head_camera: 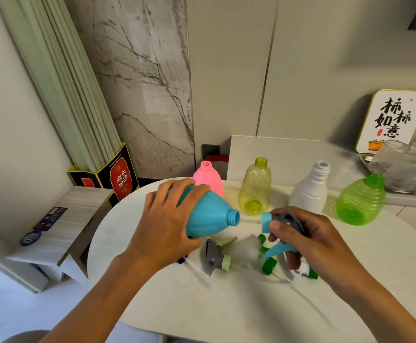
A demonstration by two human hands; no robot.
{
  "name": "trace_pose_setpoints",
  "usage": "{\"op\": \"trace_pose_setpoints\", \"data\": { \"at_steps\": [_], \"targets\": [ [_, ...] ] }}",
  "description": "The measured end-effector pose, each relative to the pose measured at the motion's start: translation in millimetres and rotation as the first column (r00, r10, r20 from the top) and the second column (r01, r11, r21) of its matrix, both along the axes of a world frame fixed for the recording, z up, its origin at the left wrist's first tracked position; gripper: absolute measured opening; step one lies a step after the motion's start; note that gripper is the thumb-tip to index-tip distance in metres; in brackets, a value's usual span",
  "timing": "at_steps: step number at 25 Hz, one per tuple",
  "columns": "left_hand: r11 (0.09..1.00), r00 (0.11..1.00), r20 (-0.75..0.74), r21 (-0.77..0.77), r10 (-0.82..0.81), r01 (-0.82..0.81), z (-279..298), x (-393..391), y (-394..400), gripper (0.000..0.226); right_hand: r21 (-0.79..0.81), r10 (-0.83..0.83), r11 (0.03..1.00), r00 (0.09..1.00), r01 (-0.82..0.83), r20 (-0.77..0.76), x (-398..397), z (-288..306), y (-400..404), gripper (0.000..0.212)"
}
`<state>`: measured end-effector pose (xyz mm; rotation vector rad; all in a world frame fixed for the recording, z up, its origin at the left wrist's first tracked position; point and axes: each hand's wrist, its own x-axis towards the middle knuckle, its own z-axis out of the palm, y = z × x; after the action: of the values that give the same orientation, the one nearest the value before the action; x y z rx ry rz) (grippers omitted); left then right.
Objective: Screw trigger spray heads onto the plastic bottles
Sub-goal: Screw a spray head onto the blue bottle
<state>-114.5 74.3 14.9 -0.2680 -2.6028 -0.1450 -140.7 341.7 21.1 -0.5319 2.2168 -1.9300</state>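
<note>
4 bottles stand uncapped along the far edge of the white rounded table [226, 305]: pink bottle [209, 178], yellow-green bottle [254, 188], white bottle [309, 191], green ribbed bottle [361, 200] tilted w/ its neck up; the near half of the tabletop is bare, w/ a low wood bench [61, 231] just off its left rim. Left hand [163, 229] wraps fingers over the blue bottle [207, 216], held on its side above the table, threaded neck pointing right. Right hand [308, 237] pinches a grey spray head w/ blue collar and trigger [280, 226], collar facing the neck, close but apart. Loose spray heads [241, 256] lie under both hands, mid-table. Sign [392, 121] at back right reads 柿柿如意; black-red box [118, 178] shows 白酒, rest too small to read
</note>
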Motion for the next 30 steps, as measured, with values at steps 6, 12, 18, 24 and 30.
{"op": "trace_pose_setpoints", "data": {
  "at_steps": [6,12,18,24,30],
  "targets": [
    [0.998,0.999,0.021,-0.049,-0.028,0.029,0,7,21,0.091,0.194,0.062,0.981,0.975,-0.019,-0.215,0,-11,-5,0.022],
    [0.999,0.998,0.057,-0.033,0.005,-0.003,5,11,27,0.089,0.301,0.127,0.954,0.911,-0.003,-0.391,-1,-13,-6,0.024],
    [0.994,0.998,0.067,-0.107,-0.004,0.011,7,12,28,0.090,0.549,0.331,0.830,0.703,0.101,-0.629,-7,-9,3,0.034],
    [0.999,0.997,0.075,-0.042,0.000,0.003,7,16,35,0.090,0.409,0.244,0.912,0.782,0.016,-0.573,-3,-10,-1,0.034],
    [0.995,1.000,0.005,-0.096,0.022,-0.022,8,19,38,0.094,0.304,0.110,0.951,0.858,0.055,-0.502,0,-8,-2,0.053]
  ]
}}
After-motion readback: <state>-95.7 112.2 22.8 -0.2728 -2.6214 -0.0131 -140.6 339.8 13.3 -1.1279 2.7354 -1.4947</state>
